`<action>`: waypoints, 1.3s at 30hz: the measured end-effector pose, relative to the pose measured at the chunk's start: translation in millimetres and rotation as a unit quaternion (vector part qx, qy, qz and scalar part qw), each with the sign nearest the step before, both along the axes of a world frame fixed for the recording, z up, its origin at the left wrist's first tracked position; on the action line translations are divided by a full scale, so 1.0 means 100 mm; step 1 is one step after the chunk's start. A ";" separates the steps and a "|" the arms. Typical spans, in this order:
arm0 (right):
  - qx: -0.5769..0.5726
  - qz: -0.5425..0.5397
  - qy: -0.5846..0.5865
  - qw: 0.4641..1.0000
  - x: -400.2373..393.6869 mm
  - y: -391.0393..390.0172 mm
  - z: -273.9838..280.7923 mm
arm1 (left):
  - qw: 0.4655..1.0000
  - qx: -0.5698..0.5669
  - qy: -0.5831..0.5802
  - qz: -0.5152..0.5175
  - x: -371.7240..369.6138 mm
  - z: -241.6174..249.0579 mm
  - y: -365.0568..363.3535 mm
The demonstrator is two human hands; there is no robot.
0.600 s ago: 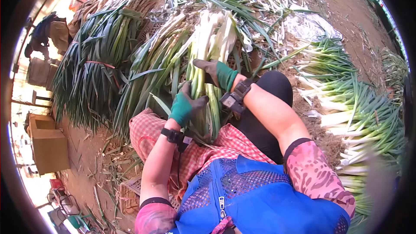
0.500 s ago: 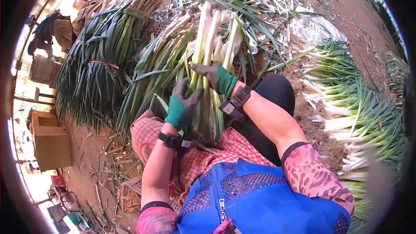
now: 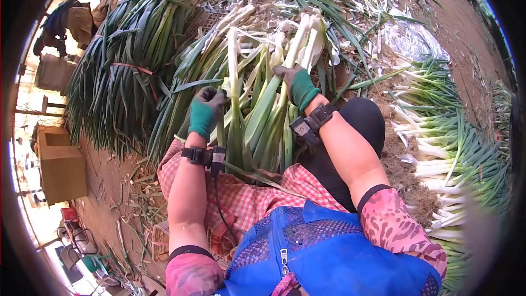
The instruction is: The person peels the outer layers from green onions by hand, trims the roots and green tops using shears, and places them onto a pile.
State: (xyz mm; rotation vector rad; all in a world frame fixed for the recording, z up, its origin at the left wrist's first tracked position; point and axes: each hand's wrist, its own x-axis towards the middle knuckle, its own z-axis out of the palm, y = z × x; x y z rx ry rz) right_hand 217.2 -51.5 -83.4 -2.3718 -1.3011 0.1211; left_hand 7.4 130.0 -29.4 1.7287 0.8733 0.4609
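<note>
A bunch of green onions [image 3: 262, 126] lies across my lap, white ends pointing away and leaves toward me. My right hand [image 3: 297, 86], in a green glove with dark fingers, is closed on a green onion stalk [image 3: 295, 44] at the bunch's right side. My left hand [image 3: 206, 111], gloved alike, is curled shut at the left side of the bunch. A green leaf [image 3: 220, 131] shows just below its fingers, seemingly pinched in them. Between the hands, one pale stalk [image 3: 233, 55] stands apart from the others.
Large bundled green onions [image 3: 118, 77] lie at the left. A long row of cleaned green onions [image 3: 449, 159] stretches down the right, beside loose roots [image 3: 408, 178]. Trimmed leaves [image 3: 329, 0] litter the far ground. A cardboard box [image 3: 63, 167] stands at the far left.
My hands have moved apart: the left went left and its fingers curled shut, the right moved slightly right. The stalks between them have spread out.
</note>
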 end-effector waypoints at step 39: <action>0.387 -0.005 0.567 0.727 -0.41 0.21 0.68 | 0.960 -0.242 -0.038 -0.135 -0.01 0.13 -0.58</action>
